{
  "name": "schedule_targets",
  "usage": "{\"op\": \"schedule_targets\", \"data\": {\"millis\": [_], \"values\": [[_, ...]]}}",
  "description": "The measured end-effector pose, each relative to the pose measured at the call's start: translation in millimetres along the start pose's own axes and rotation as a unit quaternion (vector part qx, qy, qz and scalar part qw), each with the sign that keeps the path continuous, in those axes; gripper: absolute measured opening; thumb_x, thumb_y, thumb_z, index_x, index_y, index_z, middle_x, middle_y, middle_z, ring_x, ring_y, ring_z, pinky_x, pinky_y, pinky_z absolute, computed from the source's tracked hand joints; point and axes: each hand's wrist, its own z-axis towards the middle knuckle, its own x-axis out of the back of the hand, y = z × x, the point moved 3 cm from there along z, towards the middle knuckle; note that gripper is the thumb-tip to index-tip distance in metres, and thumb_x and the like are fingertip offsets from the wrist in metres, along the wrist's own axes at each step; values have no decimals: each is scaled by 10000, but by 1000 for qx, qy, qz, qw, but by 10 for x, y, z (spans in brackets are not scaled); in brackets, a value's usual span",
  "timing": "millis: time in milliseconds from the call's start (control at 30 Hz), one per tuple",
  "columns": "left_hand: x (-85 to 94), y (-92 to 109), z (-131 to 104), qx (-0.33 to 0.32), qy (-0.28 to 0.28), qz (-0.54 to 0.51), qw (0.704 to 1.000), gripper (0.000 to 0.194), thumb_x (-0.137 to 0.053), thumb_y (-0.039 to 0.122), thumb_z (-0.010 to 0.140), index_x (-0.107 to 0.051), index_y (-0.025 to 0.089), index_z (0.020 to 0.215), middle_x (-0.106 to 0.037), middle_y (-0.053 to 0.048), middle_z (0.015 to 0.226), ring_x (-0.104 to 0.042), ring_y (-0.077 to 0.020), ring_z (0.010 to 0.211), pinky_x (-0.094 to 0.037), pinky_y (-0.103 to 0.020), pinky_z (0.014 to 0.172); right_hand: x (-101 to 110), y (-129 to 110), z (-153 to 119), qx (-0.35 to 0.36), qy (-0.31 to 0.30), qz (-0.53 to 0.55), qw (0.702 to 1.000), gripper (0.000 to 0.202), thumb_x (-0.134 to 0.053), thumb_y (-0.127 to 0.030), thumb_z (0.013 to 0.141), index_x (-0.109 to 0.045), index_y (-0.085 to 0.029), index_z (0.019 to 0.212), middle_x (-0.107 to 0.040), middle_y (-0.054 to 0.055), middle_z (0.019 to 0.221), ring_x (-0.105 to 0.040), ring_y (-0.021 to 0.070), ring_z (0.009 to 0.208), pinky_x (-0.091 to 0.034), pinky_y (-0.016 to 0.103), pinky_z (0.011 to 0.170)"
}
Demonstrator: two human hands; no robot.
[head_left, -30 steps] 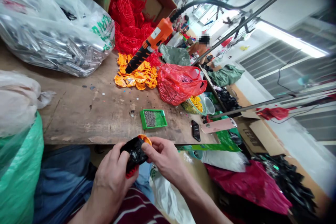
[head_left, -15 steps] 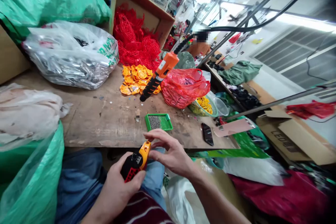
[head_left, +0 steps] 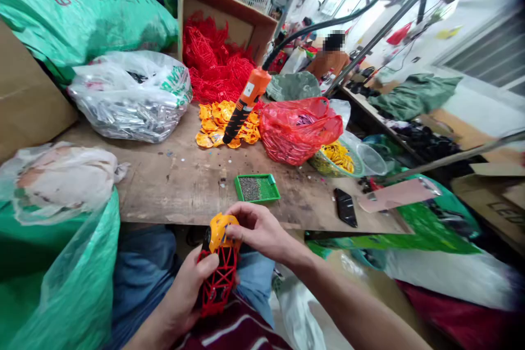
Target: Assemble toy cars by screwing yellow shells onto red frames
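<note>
My left hand is closed round a toy vehicle body with a red lattice frame and black parts, held above my lap. At its far end sits an orange plastic cover. My right hand grips that cover, thumb on its face and fingers curled over the far edge. Just beyond my hands, a green tray with small metal screws lies on the wooden table. An orange and black electric screwdriver hangs over the table, tip down.
Orange covers are heaped behind the screwdriver, near a box of red frames. A bag of silvery parts stands left. Rightward are a red bag, a basket of yellow parts and a phone. A person sits farther back.
The toy body has turned, so its red lattice side now faces me. My right hand has closed onto the orange cover. The whole view has shifted slightly.
</note>
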Motion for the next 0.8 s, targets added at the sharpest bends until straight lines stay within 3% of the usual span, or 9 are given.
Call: {"op": "schedule_targets", "data": {"millis": [167, 333, 500, 633, 800], "values": [[-16, 13, -12, -8, 19, -32, 999, 447, -722, 511, 739, -658, 131, 964, -761, -98, 742, -679, -174, 606, -515, -243, 561, -17, 29, -14, -19, -47, 38, 998, 327, -796, -285, 738, -633, -187, 1004, -691, 26, 964, -652, 150, 859, -508, 276, 802], [-42, -16, 8, -2, 31, -50, 998, 414, -708, 476, 771, -676, 119, 978, -775, -116, 801, -726, -218, 689, -560, -294, 651, 38, 50, 39, -34, -30, 39, 998, 324, -808, -253, 686, -658, -155, 956, -713, 42, 907, -664, 156, 799, -509, 279, 755], [-55, 8, 31, -24, 73, -42, 996, 404, -688, 449, 801, -653, 144, 1063, -769, -129, 1003, -743, -280, 820, -576, -367, 716, 63, 85, 120, -32, -29, 30, 999, 312, -795, -256, 666, -663, -149, 928, -716, 39, 855, -659, 159, 742, -507, 284, 710], [-49, 75, 29, -78, 88, 7, 993, 424, -677, 438, 814, -646, 135, 1108, -773, -113, 926, -732, -232, 759, -549, -297, 670, 18, 45, 137, 3, -22, -24, 999, 256, -765, -245, 698, -674, -157, 920, -718, 34, 858, -655, 163, 752, -506, 281, 704], [58, 58, 29, -99, 123, 51, 986, 454, -700, 420, 804, -625, 149, 1161, -774, -84, 900, -715, -200, 725, -530, -265, 648, -76, -55, 89, 32, -24, -99, 994, 221, -704, -161, 731, -706, -164, 952, -732, 32, 890, -657, 165, 794, -503, 267, 727]]}}
